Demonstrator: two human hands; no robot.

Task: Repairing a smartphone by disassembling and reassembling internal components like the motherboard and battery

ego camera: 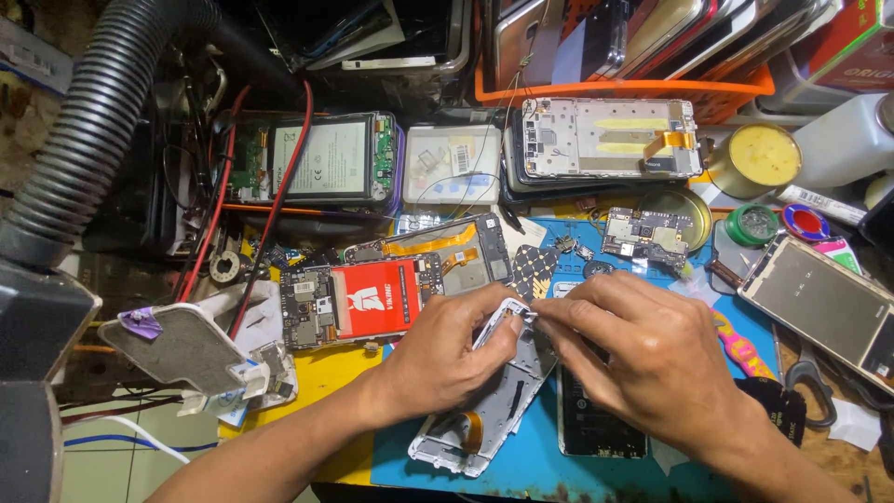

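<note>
My left hand grips the upper end of a white phone frame, which lies tilted on the blue mat. Its orange flex cable shows near the lower end. My right hand pinches at the frame's top edge, fingertips meeting the left thumb around a small pale part. A black phone board or battery lies partly under my right hand.
An opened phone with a red battery lies left of my hands. More opened phones, a bare chassis, a circuit board, tins, scissors, red wires and a black ribbed hose crowd the bench.
</note>
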